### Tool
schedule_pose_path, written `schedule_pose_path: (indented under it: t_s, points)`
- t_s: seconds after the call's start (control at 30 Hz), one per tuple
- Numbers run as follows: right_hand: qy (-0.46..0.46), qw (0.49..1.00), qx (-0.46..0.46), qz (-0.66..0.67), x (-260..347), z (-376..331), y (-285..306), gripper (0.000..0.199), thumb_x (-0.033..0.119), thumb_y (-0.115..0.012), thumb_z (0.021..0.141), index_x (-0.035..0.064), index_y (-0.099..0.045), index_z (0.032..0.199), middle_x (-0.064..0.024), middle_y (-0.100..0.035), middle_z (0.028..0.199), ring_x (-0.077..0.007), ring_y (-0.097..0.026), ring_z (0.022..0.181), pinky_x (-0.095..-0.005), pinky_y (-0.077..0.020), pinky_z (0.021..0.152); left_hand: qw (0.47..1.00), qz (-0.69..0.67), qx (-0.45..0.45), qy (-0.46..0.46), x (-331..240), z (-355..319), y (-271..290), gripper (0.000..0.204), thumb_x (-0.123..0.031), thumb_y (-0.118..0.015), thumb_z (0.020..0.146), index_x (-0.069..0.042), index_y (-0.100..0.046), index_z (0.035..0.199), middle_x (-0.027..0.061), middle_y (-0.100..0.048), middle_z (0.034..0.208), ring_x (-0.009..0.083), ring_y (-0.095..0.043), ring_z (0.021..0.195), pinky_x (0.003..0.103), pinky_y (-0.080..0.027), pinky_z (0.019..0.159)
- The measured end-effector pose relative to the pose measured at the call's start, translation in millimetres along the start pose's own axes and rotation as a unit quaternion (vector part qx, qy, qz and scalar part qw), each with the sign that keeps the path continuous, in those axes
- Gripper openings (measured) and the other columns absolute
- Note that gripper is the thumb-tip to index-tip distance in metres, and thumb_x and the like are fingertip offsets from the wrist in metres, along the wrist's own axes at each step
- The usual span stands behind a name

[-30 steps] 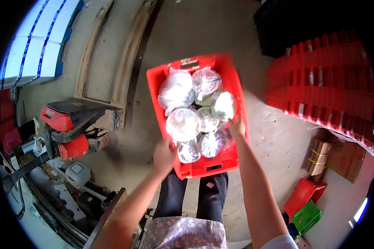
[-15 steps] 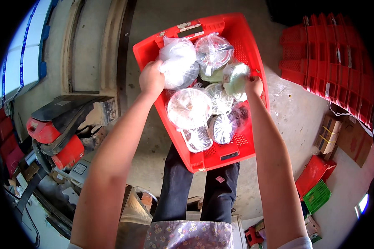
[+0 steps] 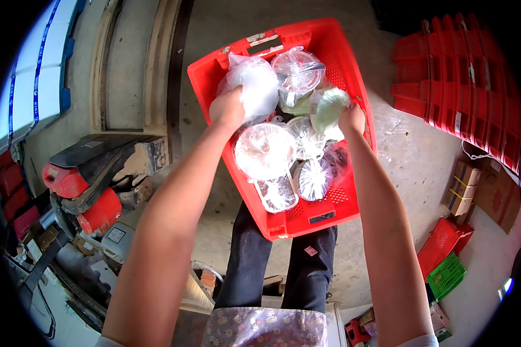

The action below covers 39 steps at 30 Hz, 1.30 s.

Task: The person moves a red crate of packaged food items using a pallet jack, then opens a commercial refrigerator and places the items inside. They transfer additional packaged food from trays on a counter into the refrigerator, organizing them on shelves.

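Note:
A red plastic basket [image 3: 348, 202] sits tilted in front of my legs, holding several items in clear plastic wrap. At its left side my left hand [image 3: 230, 110] has its fingers closed on a white plastic-wrapped bundle [image 3: 259, 87]. Near the right wall, my right hand [image 3: 352, 120] grips a pale green plastic-wrapped package [image 3: 328, 109]. Between and below the hands lie a round wrapped container [image 3: 264, 149], a wrapped foil-like tray [image 3: 276, 195] and a wrapped oval bundle [image 3: 312, 180]. A round red-edged container [image 3: 298, 70] rests at the far end. Several fingertips are hidden.
Nested red baskets [image 3: 446, 87] stand at the right, with cardboard boxes [image 3: 462, 182] and a green basket [image 3: 447, 276] nearer. At left is a red and black machine [image 3: 78, 188], with wrapped white stacks [image 3: 47, 75] beyond. Wooden beams [image 3: 154, 69] lie on the concrete floor.
My left hand has shifted right and slightly down across the white bundle, and the bundle's plastic has changed shape. My right hand keeps its place, with the green package slightly turned.

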State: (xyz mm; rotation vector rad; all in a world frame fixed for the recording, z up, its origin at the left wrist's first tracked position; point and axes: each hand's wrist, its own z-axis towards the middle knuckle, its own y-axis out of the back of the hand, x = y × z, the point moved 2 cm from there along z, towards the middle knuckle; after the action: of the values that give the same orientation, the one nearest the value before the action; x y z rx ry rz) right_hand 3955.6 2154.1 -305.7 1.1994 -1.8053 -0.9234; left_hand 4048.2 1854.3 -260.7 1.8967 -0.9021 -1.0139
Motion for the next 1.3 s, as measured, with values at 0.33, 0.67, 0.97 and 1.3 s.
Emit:
schedule_pose_path:
  t_s: [0.33,0.67,0.97,1.3]
  points:
    - [0.166,0.984,0.054,0.036,-13,-32,28,0.023,0.016,-0.045,0.086,-0.0052,-0.048,0.095,-0.0291,-0.058,0.082,-0.0443,-0.056,0.080,-0.0487,-0.0447,0.070,0.952,-0.255,-0.141,-0.089,-2,-32,40,0.025,0.003,-0.050,0.074,-0.002,-0.055,0.098,0.0213,-0.058,0.089,0.0380,-0.056,0.085,0.042,-0.045,0.073]
    - [0.208,0.968,0.041,0.134,-32,-144,152,0.012,0.008,-0.046,0.087,-0.0034,-0.042,0.087,-0.0285,-0.051,0.077,-0.0478,-0.048,0.075,-0.0491,-0.0379,0.062,0.928,-0.333,-0.165,-0.016,-32,-138,104,0.025,0.004,-0.047,0.076,0.002,-0.056,0.099,0.0207,-0.059,0.088,0.0336,-0.059,0.084,0.038,-0.045,0.074]
    - [0.328,0.922,0.181,0.094,-60,-284,271,0.017,0.011,-0.045,0.085,-0.0037,-0.045,0.078,-0.0285,-0.050,0.069,-0.0463,-0.049,0.063,-0.0468,-0.0381,0.053,0.924,-0.325,-0.150,0.136,-74,-418,178,0.036,-0.001,-0.050,0.067,0.000,-0.055,0.103,0.0222,-0.057,0.097,0.0388,-0.054,0.092,0.043,-0.042,0.083]
    - [0.685,0.697,0.202,-0.062,-59,-367,361,0.023,0.016,-0.042,0.087,-0.0068,-0.048,0.085,-0.0297,-0.050,0.076,-0.0447,-0.049,0.071,-0.0490,-0.0379,0.064,0.788,-0.224,-0.369,0.439,-234,-756,198,0.036,-0.008,-0.051,0.071,-0.002,-0.054,0.106,0.0196,-0.057,0.101,0.0360,-0.053,0.095,0.041,-0.043,0.084]
